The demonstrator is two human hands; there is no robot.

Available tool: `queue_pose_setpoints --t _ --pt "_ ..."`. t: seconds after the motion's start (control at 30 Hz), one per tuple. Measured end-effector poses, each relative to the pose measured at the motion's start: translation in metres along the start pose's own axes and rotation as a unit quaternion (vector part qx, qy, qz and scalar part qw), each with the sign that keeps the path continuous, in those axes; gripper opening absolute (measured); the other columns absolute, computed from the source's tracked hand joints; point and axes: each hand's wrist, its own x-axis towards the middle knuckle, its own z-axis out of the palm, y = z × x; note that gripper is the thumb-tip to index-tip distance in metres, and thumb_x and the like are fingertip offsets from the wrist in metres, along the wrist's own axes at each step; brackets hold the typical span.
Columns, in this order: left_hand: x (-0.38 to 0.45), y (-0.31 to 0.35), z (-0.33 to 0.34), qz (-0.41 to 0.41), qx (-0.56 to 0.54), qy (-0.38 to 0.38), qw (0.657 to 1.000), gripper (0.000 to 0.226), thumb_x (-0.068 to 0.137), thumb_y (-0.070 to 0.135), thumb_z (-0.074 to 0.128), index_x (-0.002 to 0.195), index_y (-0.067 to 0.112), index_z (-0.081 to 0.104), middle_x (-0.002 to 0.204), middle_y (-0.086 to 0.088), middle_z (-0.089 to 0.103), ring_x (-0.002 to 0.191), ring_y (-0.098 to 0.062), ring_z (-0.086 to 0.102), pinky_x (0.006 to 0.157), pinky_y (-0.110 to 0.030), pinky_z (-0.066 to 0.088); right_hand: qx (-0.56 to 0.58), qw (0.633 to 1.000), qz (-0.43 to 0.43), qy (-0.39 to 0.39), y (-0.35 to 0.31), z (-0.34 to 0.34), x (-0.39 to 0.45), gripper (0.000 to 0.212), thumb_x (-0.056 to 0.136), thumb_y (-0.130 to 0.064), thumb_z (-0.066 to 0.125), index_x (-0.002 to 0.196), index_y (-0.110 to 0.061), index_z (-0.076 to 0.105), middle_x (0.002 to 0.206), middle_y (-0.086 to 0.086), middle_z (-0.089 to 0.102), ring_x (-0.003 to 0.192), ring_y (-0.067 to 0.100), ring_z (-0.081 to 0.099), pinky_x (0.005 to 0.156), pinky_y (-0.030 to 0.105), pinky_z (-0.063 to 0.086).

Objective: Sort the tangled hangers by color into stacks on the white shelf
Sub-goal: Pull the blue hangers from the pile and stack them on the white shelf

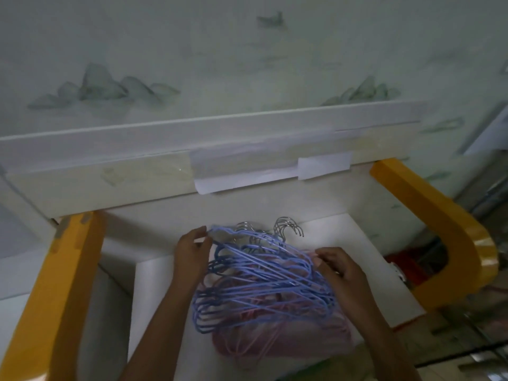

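Hangers in one tangle on white shelf (154, 298): pink hangers (275, 342) nearest, blue hangers (264, 273) on top. Right hand (341, 273) fingers curl on blue wires; left hand (192, 254) pinches far end. Lift blue slowly, level; steel hooks (287, 229) beyond likely snag.

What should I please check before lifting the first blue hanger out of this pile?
1. Left hand holds the blue hangers at their left end: ok.
2. Right hand grips the bundle's right side: ok.
3. Blue separated from the pink hangers: not ok, blue lies on top of pink, tangled.
4. Metal hooks free of each other: cannot tell, they bunch together.
5. Bare room on the shelf for a stack: ok, right of the pile.
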Motion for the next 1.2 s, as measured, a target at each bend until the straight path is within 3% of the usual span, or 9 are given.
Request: queue_pose_setpoints --t 0.07,0.17,0.2,0.37,0.5,0.73,0.83,0.97,1.2 --pt "0.010 -0.003 0.002 -0.012 0.005 0.003 1.000 0.026 0.092 0.017 0.065 0.116 0.006 0.066 0.104 -0.013 0.068 0.089 -0.030 0.067 0.079 -0.044 0.058 -0.007 1.000 0.000 0.001 0.001 -0.001 0.001 0.012 0.089 -0.030 0.069 0.101 -0.029 0.067 0.099 -0.008 0.072 0.094 0.008 0.068 0.085 0.040 0.056" --pt "0.017 0.001 0.002 -0.018 0.018 -0.015 1.000 0.021 0.090 0.016 0.067 0.108 0.006 0.069 0.094 -0.010 0.068 0.074 -0.024 0.066 0.054 -0.024 0.057 -0.017 1.000 0.003 0.014 0.003 -0.002 0.000 0.010 0.090 -0.029 0.068 0.097 -0.035 0.067 0.099 -0.010 0.072 0.094 0.008 0.068 0.086 0.039 0.056" --pt "0.020 0.001 0.001 -0.011 0.027 -0.021 0.999 0.018 0.089 0.017 0.069 0.105 0.007 0.070 0.092 -0.009 0.069 0.071 -0.022 0.066 0.053 -0.025 0.057 -0.019 1.000 0.004 0.018 0.004 -0.001 -0.001 0.010 0.090 -0.029 0.068 0.096 -0.037 0.066 0.099 -0.011 0.072 0.094 0.007 0.068 0.086 0.038 0.056" --pt "0.027 -0.002 -0.009 -0.019 0.081 -0.054 0.995 0.015 0.085 0.020 0.072 0.097 0.010 0.070 0.086 -0.008 0.071 0.066 -0.024 0.069 0.066 -0.038 0.060 -0.031 0.999 -0.005 0.036 0.006 0.004 -0.002 0.028 0.081 -0.055 0.064 0.100 -0.034 0.066 0.100 -0.009 0.071 0.095 0.008 0.068 0.085 0.037 0.056" --pt "0.019 -0.002 -0.013 0.079 0.186 -0.018 0.979 0.009 0.079 0.019 0.075 0.086 0.017 0.072 0.082 0.000 0.071 0.074 -0.021 0.065 0.074 -0.031 0.053 -0.041 0.997 -0.009 0.058 0.005 0.007 0.000 0.009 0.090 -0.029 0.068 0.098 -0.031 0.067 0.100 -0.008 0.071 0.091 0.003 0.067 0.083 0.035 0.056" --pt "0.011 0.006 -0.017 0.139 0.202 0.017 0.969 0.012 0.078 0.009 0.070 0.080 0.021 0.070 0.084 0.000 0.069 0.071 -0.018 0.061 0.065 -0.029 0.050 -0.046 0.995 0.000 0.085 0.004 0.003 -0.001 0.013 0.091 -0.024 0.068 0.101 -0.031 0.067 0.097 -0.014 0.072 0.092 0.004 0.068 0.083 0.034 0.056" --pt "0.011 0.012 -0.020 0.122 0.179 0.037 0.976 0.020 0.078 -0.001 0.065 0.080 0.018 0.070 0.086 -0.002 0.071 0.077 -0.020 0.064 0.070 -0.026 0.045 -0.050 0.994 0.001 0.100 0.003 0.000 -0.002 0.012 0.090 -0.026 0.068 0.101 -0.031 0.067 0.096 -0.012 0.072 0.091 0.006 0.068 0.081 0.033 0.056" --pt "0.020 0.010 -0.025 0.111 0.206 0.012 0.972 0.011 0.085 0.016 0.069 0.096 0.016 0.072 0.097 -0.004 0.070 0.084 -0.023 0.065 0.075 -0.029 0.047 -0.045 0.994 0.003 0.097 0.002 0.000 -0.004 0.012 0.090 -0.025 0.068 0.101 -0.031 0.067 0.097 -0.010 0.072 0.092 0.007 0.068 0.081 0.032 0.055" --pt "0.016 0.008 -0.021 0.054 0.233 -0.033 0.970 0.007 0.080 0.018 0.073 0.085 0.019 0.078 0.084 -0.004 0.075 0.082 -0.026 0.070 0.076 -0.032 0.055 -0.048 0.996 0.000 0.079 -0.001 -0.005 -0.012 0.012 0.091 -0.023 0.067 0.101 -0.029 0.066 0.100 -0.009 0.071 0.094 0.008 0.067 0.081 0.029 0.053"
